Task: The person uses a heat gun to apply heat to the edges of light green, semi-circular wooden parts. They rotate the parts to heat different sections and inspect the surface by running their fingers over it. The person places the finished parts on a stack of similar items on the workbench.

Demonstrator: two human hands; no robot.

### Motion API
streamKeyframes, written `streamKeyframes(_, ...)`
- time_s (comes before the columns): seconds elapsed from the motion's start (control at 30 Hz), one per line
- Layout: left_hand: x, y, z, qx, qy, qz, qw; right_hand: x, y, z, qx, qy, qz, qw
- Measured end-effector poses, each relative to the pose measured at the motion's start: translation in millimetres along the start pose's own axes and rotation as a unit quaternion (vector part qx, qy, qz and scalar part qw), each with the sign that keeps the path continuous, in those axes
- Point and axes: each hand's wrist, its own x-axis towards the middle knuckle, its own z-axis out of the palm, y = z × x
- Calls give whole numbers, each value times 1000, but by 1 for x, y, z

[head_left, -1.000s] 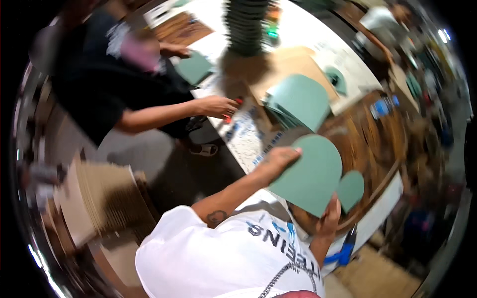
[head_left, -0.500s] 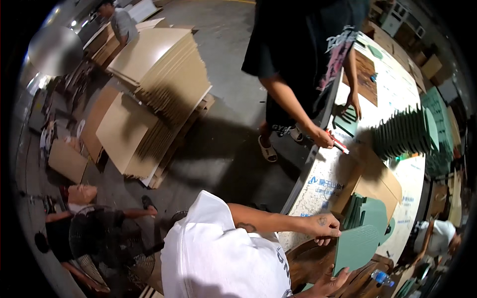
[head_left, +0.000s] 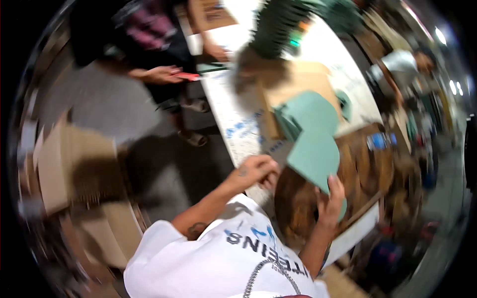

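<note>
My right hand [head_left: 332, 203] grips a flat green panel [head_left: 315, 154] by its near edge, fingers on one side and thumb partly hidden. The panel has a straight side with corners and a rounded far end, and is tilted over a brown wooden surface [head_left: 355, 161]. Just off the panel's left corner, my left hand [head_left: 258, 171] is closed with its fingers curled. Whether something small is in it is hidden and blurred. Beyond the held panel, several similar green panels [head_left: 310, 109] lean together beside a cardboard piece [head_left: 295, 79].
A taller stack of green pieces [head_left: 276, 30] stands farther along the white table [head_left: 218, 94]. A water bottle [head_left: 381, 141] lies at the right. Across the table's left edge, a co-worker's hand [head_left: 164, 74] holds a red tool [head_left: 188, 76]. Cardboard stacks [head_left: 79, 164] stand at the left.
The whole view has swung to the right and blurred. My left hand has come off the panel's corner; my right hand still holds the panel.
</note>
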Motion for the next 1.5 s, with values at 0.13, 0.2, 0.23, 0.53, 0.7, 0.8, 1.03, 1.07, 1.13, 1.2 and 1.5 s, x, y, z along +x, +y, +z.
streamKeyframes(0.13,3,9,-3,38,10,-12,999,8,-46,-2,57,36,-129,989)
streamKeyframes(0.2,11,14,-3,63,11,-5,998,12,-67,-8,104,17,-165,981)
streamKeyframes(0.23,15,17,-2,73,9,0,997,20,-72,-8,123,3,-200,972)
streamKeyframes(0.53,16,15,24,82,-27,9,996,69,26,-15,6,36,-86,996)
streamKeyframes(0.7,9,-17,-1,26,31,-54,998,19,105,-86,22,136,-26,990)
streamKeyframes(0.8,12,-25,-4,18,42,-45,998,4,141,-154,-56,278,-74,956)
streamKeyframes(1.03,44,-8,17,104,14,-5,994,-17,163,-255,-339,517,-34,785)
streamKeyframes(1.07,47,-3,23,110,-4,4,994,-18,163,-262,-319,492,9,810)
streamKeyframes(1.13,55,-2,29,122,-19,8,992,-11,168,-262,-349,472,50,808)
streamKeyframes(1.2,58,-2,39,126,-42,-1,991,-1,199,-281,-415,439,4,797)
streamKeyframes(1.5,56,-20,51,120,-75,-20,990,34,139,-228,-436,391,155,795)
